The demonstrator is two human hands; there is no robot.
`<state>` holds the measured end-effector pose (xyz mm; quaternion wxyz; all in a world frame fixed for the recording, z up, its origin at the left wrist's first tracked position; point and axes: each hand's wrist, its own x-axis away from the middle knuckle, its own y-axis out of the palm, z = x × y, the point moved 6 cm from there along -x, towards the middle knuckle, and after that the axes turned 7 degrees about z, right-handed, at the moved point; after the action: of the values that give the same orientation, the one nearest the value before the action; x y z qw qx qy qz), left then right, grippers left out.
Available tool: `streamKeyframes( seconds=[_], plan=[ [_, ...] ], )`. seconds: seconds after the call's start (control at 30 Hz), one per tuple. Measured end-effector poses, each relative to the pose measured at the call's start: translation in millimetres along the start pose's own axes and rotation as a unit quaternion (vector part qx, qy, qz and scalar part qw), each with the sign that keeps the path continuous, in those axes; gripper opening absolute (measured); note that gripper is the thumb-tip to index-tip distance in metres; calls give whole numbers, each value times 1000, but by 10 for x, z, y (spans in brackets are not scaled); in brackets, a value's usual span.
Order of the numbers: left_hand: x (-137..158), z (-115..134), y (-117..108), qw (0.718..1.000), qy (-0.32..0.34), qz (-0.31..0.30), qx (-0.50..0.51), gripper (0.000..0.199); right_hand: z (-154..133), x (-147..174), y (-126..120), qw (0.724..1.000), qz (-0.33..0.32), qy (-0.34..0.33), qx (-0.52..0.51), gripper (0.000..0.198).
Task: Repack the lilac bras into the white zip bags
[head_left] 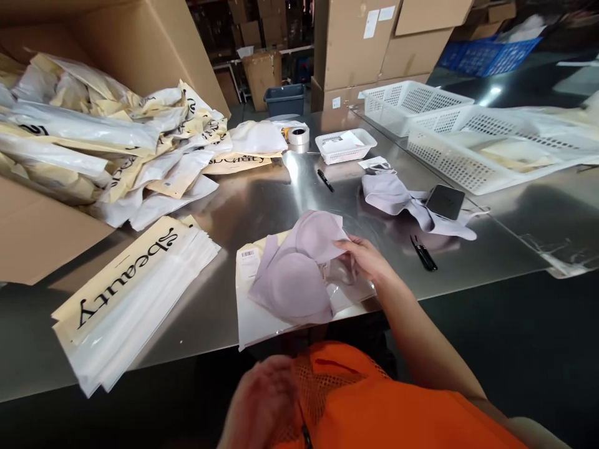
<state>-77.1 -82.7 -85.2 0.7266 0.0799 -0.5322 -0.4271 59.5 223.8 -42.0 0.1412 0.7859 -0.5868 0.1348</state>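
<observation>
A lilac bra lies on a white and cream plastic bag at the front of the metal table, its cups facing up. My right hand pinches the right side of the bra, thumb on top. A barcode label shows at the bag's upper left. My left hand is blurred, close to my orange vest below the table edge, and its fingers are smeared by motion. Left of the bra rests a stack of flat bags printed "beauty". A second lilac bra lies to the right, partly under a dark phone.
A big cardboard box at the left spills filled bags. White baskets stand at the back right, with a small white basket and a tape roll farther left. Black pens lie near the right edge.
</observation>
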Motion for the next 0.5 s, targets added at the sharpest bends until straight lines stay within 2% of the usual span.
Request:
streamKeyframes(
  seconds=[0.07, 0.1, 0.17, 0.2, 0.3, 0.4, 0.47, 0.5],
  plan=[
    [-173, -249, 537, 990, -97, -106, 11, 65, 44, 152, 137, 991, -39, 35, -126, 23],
    [-269, -319, 734, 985, -121, -123, 29, 66, 80, 208, 199, 983, -58, 55, -164, 21],
    [-458, -364, 975, 982, -134, -107, 77, 63, 164, 259, 315, 969, -102, 97, -204, 29],
    [-538, -345, 1024, 983, -126, -82, 102, 61, 199, 246, 350, 972, -116, 103, -179, 38],
    [-650, -235, 986, 987, -102, 2, 124, 60, 210, 49, 329, 995, -81, 43, 48, 62],
    [-598, -188, 847, 991, -113, 47, 60, 59, 52, -231, 262, 976, -9, -34, 216, 66],
    [-529, -192, 744, 992, -118, 45, -7, 59, -115, -402, 244, 957, 34, -82, 278, 76],
    [-501, -169, 685, 993, -101, 42, -53, 58, -214, -477, 256, 943, 52, -111, 311, 84]
  ],
)
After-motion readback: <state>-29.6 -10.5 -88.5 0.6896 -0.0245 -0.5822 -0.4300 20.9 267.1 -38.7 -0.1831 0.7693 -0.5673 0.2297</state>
